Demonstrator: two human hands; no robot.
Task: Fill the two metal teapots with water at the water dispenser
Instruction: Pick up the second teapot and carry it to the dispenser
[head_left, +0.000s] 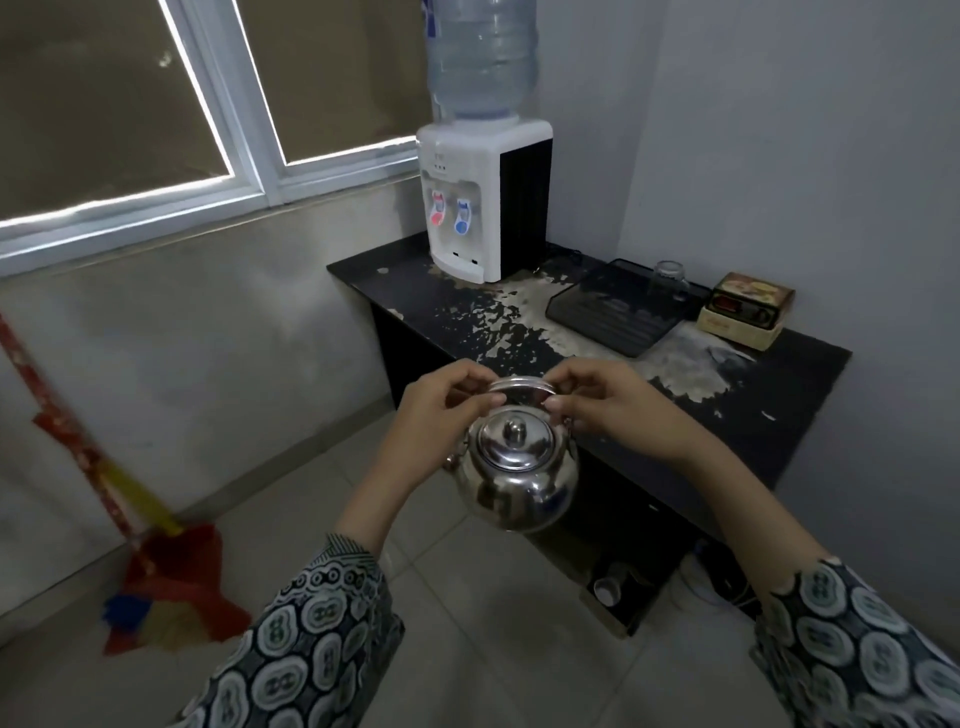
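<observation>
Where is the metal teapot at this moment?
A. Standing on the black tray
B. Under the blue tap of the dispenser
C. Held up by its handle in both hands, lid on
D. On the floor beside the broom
C: both the left hand and the right hand grip the arched handle of the metal teapot, which hangs short of the water dispenser, lid in place.

The water dispenser (480, 202) stands at the worktop's (810, 410) far left corner, a tray (613, 317), jar (670, 278) and box (745, 309) to its right, a teapot (517, 478) held before the near edge, a broom (156, 561) leaning far left.
</observation>
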